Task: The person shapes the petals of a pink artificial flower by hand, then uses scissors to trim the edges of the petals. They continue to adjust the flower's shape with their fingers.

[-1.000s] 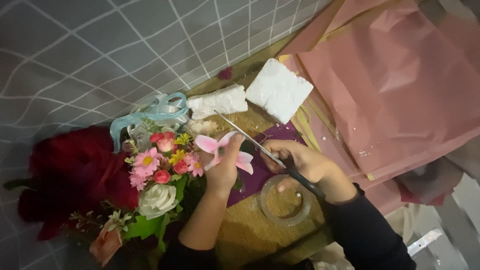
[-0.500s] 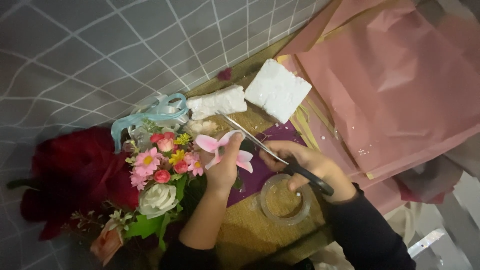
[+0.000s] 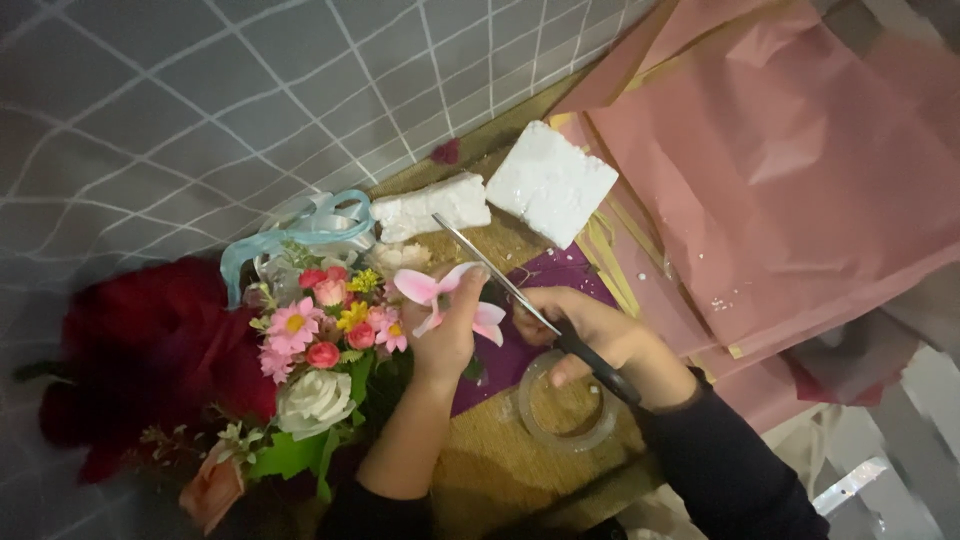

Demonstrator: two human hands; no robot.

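Pink fabric lily bloom (image 3: 440, 290), pinched in the left hand (image 3: 445, 335) at the centre, is best held steady while the black-handled steel scissors (image 3: 540, 310), gripped by the right hand (image 3: 590, 335) at three o'clock, are closed squarely

A florist's craft corner: pink wrapping paper (image 3: 800, 170), foam blocks (image 3: 550, 182), artificial flowers (image 3: 320, 330), tiled floor (image 3: 180, 110)
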